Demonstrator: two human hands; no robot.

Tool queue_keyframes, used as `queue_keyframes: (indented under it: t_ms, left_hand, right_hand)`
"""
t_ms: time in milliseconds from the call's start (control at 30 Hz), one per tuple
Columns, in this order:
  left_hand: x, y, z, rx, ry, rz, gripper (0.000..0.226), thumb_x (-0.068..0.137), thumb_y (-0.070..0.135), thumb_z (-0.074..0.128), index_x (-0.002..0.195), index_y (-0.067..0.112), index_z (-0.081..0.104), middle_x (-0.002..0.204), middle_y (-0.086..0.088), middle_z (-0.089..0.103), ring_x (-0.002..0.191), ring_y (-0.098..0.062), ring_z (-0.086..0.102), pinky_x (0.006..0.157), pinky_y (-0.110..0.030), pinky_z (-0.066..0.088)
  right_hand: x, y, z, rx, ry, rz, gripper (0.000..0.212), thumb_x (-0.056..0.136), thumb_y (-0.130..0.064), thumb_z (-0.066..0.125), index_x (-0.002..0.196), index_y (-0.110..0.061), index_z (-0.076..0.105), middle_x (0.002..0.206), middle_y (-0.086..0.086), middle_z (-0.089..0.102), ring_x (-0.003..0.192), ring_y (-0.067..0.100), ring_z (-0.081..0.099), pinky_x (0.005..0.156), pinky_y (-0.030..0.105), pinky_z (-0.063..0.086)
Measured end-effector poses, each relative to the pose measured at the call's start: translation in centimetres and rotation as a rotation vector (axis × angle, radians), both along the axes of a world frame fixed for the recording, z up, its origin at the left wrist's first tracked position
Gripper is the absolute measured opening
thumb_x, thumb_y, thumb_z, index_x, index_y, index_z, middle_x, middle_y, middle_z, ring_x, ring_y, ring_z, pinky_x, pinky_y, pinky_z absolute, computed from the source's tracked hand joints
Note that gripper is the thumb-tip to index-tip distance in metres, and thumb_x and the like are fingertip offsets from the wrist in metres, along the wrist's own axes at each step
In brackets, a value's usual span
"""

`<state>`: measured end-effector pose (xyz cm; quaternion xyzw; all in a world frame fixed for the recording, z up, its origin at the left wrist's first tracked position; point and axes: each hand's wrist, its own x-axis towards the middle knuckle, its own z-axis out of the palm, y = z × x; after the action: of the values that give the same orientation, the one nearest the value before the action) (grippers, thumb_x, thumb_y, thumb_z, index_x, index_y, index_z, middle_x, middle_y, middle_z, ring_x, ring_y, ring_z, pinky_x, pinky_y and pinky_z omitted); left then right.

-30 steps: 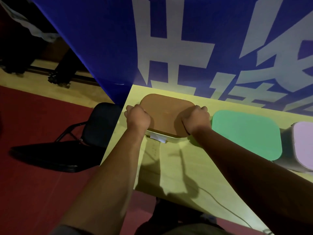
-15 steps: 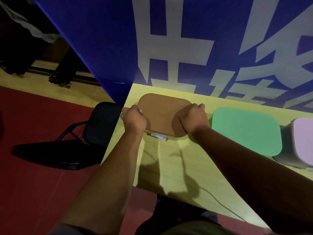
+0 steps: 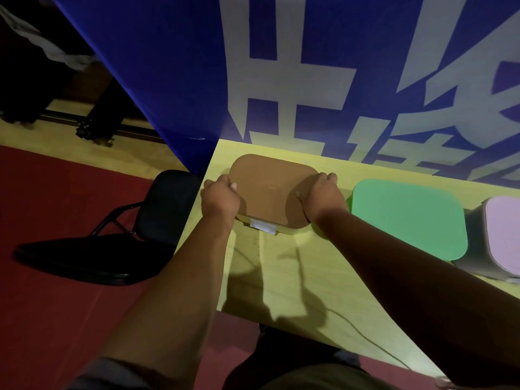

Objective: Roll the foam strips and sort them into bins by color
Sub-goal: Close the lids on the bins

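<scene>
Brown lid — left hand, right hand grip its sides.

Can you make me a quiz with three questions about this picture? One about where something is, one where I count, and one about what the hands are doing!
1. Which lid sits between the other two?
A) brown lid
B) green lid
C) purple lid

2. How many lids can you see?
A) two
B) three
C) five

3. What are the left hand and right hand doing?
A) gripping the brown lid by its sides
B) hanging open in the air
C) holding a foam strip

Answers:
1 B: the green lid has the brown one on its left and the purple one on its right.
2 B: one brown, one green and one purple.
3 A: one hand curls over each side edge of the brown lid.
</scene>
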<state>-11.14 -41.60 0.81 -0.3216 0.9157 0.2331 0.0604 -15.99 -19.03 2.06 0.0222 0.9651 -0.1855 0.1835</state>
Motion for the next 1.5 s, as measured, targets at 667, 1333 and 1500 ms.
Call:
queue_keyframes:
  t_ms: [667,1333,1500]
  left_hand:
    - [-5.1,-1.1,2.4,0.203,-0.024,-0.194,0.053,0.109,0.017,0.062,0.157,0.022,0.042,0.151,-0.008,0.052,0.134,-0.035,0.057,0.099,-0.043,0.052]
    - [-8.1,-1.9,1.7,0.134,-0.166,-0.192,0.042,0.114,0.026,0.052,0.156,0.028,0.053,0.155,-0.011,0.050,0.132,-0.037,0.058,0.102,-0.045,0.056]
    - [-7.1,-1.6,1.3,0.166,-0.126,-0.206,0.043,0.116,0.024,0.046,0.159,0.025,0.046,0.151,-0.012,0.058,0.132,-0.037,0.059,0.091,-0.041,0.049]
  right_hand:
    - [-2.3,0.1,0.7,-0.121,-0.063,0.102,0.092,0.092,-0.030,0.082,0.164,-0.020,0.026,0.152,0.013,0.046,0.134,0.037,0.056,0.100,0.043,0.054]
    - [-4.2,0.7,-0.4,-0.126,-0.069,0.056,0.039,0.108,-0.015,0.051,0.148,-0.015,0.054,0.141,0.019,0.061,0.128,0.037,0.059,0.104,0.040,0.049]
    - [-3.9,1.0,-0.8,-0.324,-0.091,-0.159,0.039,0.110,-0.034,0.054,0.146,-0.023,0.059,0.145,0.011,0.063,0.129,0.035,0.060,0.108,0.042,0.049]
